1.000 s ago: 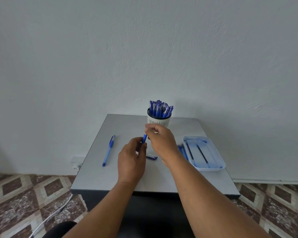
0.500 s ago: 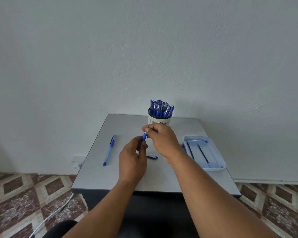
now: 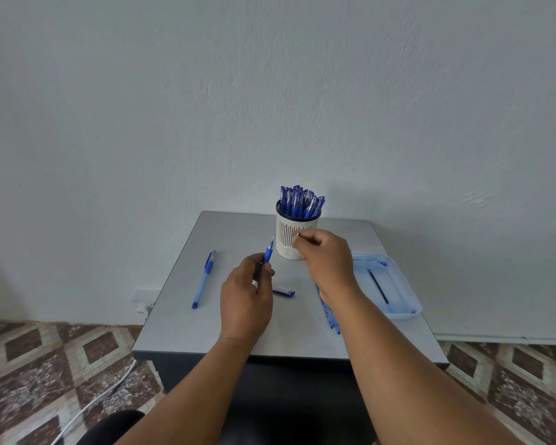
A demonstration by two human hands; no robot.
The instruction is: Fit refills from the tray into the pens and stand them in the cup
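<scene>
- Hands are coming apart now: half a second back both were pinched together on the pen (image 3: 268,254), and now the right hand (image 3: 326,257) is sitting off to the side with a tiny metallic bit between its fingertips (image 3: 296,236), looks like the pen's nose cone, can't say for sure.
- Left hand (image 3: 246,295) is staying clamped round the barrel, refill tip poking out bare just above its fingers.
- Guessing the cone is getting screwed on next, so this one's nearly done.
- Pen's long axis is running near upright, tip up and leaning slightly toward the cup (image 3: 295,234), which is standing just beyond the right hand.
- Cap (image 3: 283,291) is lying just right of the left hand; tray (image 3: 405,292) is sitting out past the right wrist.
</scene>
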